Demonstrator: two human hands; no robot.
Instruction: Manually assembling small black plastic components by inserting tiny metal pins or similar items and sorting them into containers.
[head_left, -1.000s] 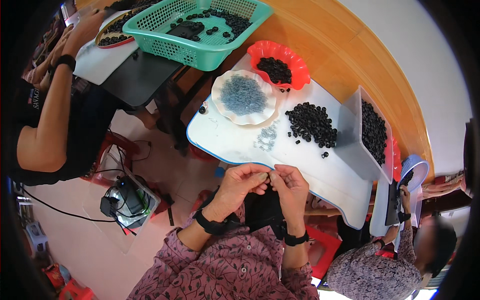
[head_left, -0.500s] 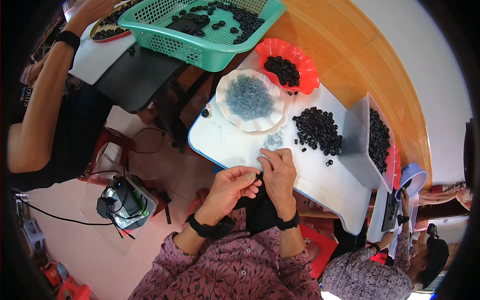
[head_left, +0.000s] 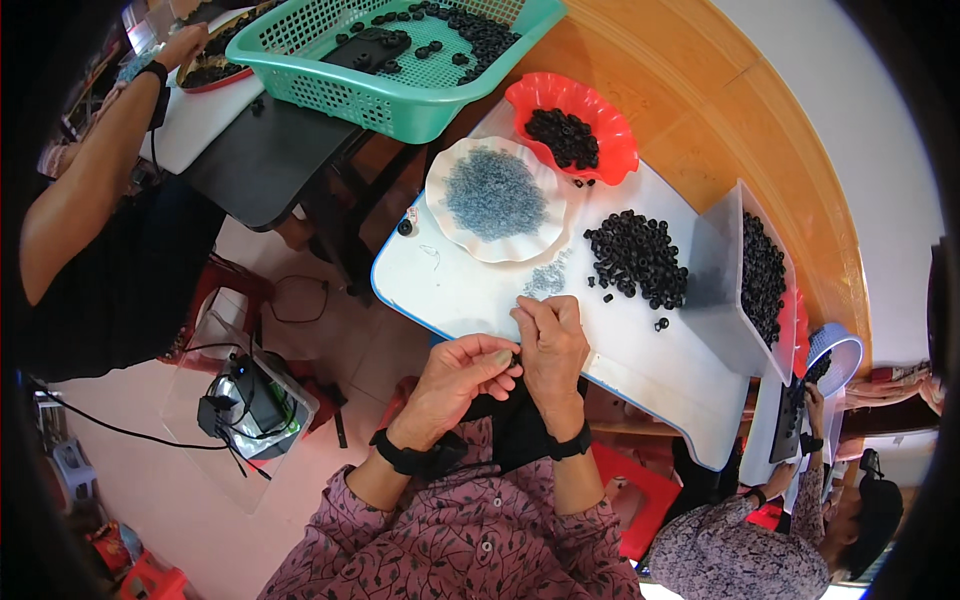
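Over the near edge of the white table (head_left: 480,312), my two hands meet. My left hand (head_left: 462,378) pinches a small round black part (head_left: 515,360) between thumb and fingertips. Right beside it, my right hand (head_left: 552,350) is closed, its thumb and index finger pressed together; whatever lies between them is too small to make out. Just beyond my right fingertips lies a small scatter of clear bluish pieces (head_left: 546,280). A white scalloped plate (head_left: 437,215) holds a heap of the same pieces. To its right is a loose pile of black round parts (head_left: 640,262).
A red scalloped bowl (head_left: 618,120) and a clear plastic bin (head_left: 712,270), both with black parts, stand farther back and right. A green basket (head_left: 400,110) sits on a black table (head_left: 270,165) at left. Co-workers sit at far left and lower right.
My hands stay almost in place, still together around the small black part. At far left, the co-worker's hand has moved down to the tray of black parts.
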